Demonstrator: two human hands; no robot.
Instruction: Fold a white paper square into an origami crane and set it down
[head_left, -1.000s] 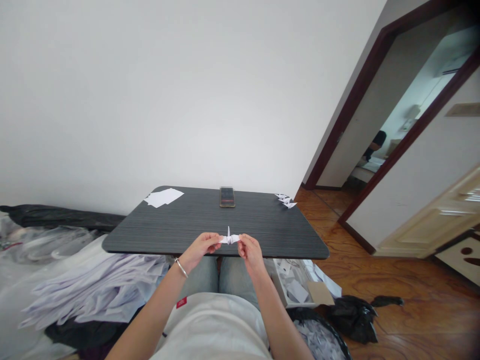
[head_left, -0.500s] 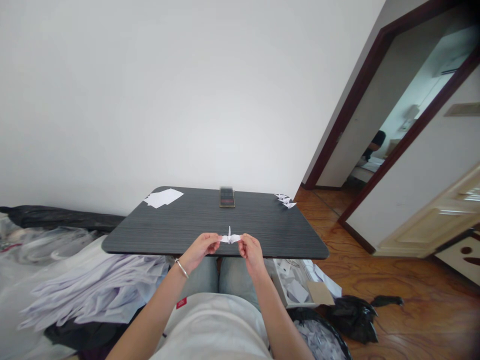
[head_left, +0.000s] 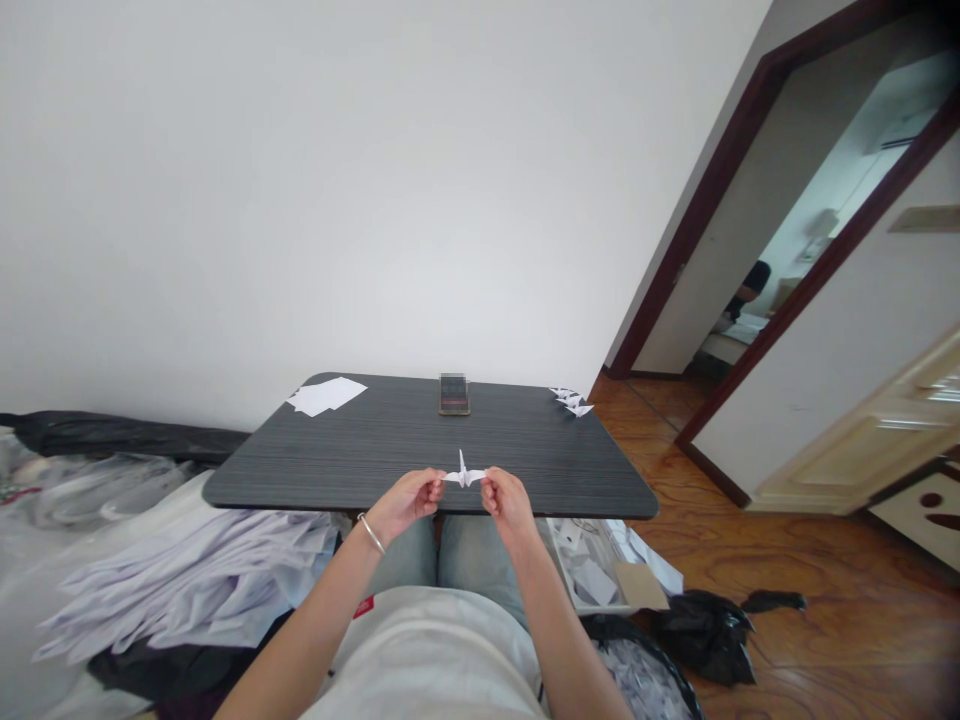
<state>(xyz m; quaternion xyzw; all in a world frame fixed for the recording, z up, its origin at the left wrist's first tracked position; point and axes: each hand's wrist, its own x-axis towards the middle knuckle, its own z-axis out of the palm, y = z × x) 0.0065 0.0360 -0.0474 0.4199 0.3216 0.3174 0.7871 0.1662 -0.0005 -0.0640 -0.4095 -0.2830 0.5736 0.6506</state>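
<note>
A small white paper crane (head_left: pixel 463 477) hangs in the air just above the near edge of the dark wood-grain table (head_left: pixel 375 440). My left hand (head_left: pixel 405 505), with a thin bracelet on its wrist, pinches one wing between its fingers. My right hand (head_left: pixel 510 505) pinches the other wing. Neither hand touches the table. Further back on the tabletop lie a phone (head_left: pixel 454 394), a few loose white paper sheets (head_left: pixel 326 396), and a small cluster of folded paper cranes (head_left: pixel 574 402) at the far right corner.
Below the table's right side sit a cardboard box with paper pieces (head_left: pixel 581 570), a black plastic bag (head_left: pixel 705 635) and a bin of paper scraps (head_left: pixel 637 675). Pale sheets in plastic (head_left: pixel 195 580) lie at left. A person (head_left: pixel 746 295) shows through the doorway at right.
My hands have drawn slightly apart and shifted a little right, with the crane's wings spread wider between them. The crane has risen a little.
</note>
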